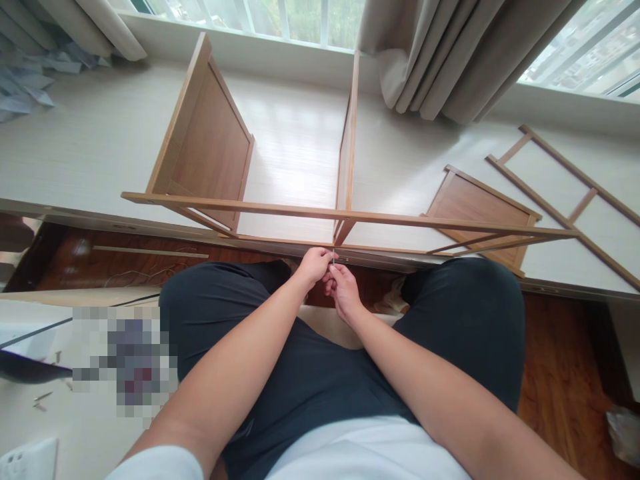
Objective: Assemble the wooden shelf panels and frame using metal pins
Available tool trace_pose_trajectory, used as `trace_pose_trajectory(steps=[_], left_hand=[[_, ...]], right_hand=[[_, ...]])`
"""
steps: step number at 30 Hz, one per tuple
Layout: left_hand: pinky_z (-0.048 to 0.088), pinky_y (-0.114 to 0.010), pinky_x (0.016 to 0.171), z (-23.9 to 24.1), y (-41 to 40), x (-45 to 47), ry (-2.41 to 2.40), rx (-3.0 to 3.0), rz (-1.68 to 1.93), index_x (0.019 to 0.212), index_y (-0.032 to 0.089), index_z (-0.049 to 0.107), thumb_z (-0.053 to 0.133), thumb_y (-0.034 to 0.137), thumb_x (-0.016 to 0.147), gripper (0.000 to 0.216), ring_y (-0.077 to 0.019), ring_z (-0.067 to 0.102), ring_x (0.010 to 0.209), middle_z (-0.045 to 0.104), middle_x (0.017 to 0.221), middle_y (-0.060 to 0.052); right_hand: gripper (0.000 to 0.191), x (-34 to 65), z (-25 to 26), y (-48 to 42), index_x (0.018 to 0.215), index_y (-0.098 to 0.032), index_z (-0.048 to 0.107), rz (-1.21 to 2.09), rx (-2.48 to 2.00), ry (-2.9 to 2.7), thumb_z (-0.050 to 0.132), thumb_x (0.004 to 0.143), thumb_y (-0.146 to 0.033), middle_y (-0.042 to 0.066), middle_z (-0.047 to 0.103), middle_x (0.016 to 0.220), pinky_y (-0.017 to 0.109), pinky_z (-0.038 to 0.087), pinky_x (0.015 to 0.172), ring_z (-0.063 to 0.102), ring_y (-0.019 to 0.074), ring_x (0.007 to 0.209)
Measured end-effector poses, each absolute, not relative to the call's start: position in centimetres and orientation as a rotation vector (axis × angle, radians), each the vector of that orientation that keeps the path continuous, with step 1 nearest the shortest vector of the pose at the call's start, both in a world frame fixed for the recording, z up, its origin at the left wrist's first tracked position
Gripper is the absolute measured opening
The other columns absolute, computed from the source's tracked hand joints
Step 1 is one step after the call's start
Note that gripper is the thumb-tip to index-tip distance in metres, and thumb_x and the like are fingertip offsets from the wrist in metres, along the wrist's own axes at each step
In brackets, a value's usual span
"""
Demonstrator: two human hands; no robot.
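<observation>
My left hand (316,266) and my right hand (344,288) meet just below the near edge of a wooden frame (290,211). Between their fingertips stands a thin metal rod (333,257), too small to tell whether it is a screw or a key. The right fingers pinch its lower end. My left fingers are curled closed against its upper part, and what they grip is hidden. Two wooden panels join the frame: a left panel (210,127), standing on edge, and a middle panel (352,133), seen almost edge-on.
Another wooden panel (480,203) and a ladder-like frame (575,193) lie on the white ledge (295,100) to the right. Curtains (440,53) hang behind. On a white surface at lower left lie screws (43,398), a power strip (30,460) and a blurred-out item (133,360).
</observation>
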State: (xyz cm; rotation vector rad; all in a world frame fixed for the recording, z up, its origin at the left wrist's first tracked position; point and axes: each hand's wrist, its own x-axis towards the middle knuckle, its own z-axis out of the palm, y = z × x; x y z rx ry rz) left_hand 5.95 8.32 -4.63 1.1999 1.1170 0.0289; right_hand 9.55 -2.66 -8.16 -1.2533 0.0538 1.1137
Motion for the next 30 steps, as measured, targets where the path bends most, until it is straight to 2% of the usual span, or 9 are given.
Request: trace_pose_trajectory(steps=[15,30], left_hand=[[0.034,-0.022,0.047,-5.25,8.38,6.21,1.114,1.108,0.068,0.087,0.01,0.071,0.055,0.012,0.092,0.017,-0.0086,0.046,0.041,0.059,0.055,0.002],[0.038,-0.021,0.051,-5.36,8.52,6.05,1.126,1.211,0.076,0.089,0.009,0.073,0.057,0.016,0.092,0.018,-0.009,0.051,0.052,0.068,0.07,-0.004]], right_hand=[[0.038,10.23,-7.99,-2.4,0.088,-0.019,0.057,1.014,-1.452,-0.078,0.076,0.072,-0.048,-0.005,0.06,0.057,0.019,0.031,0.038,0.044,0.0069,0.042],[0.036,9.91,-8.03,-2.63,0.091,-0.018,0.061,0.994,-1.471,-0.119,0.07,0.079,-0.051,-0.005,0.06,0.06,0.02,0.035,0.041,0.045,0.0077,0.043]])
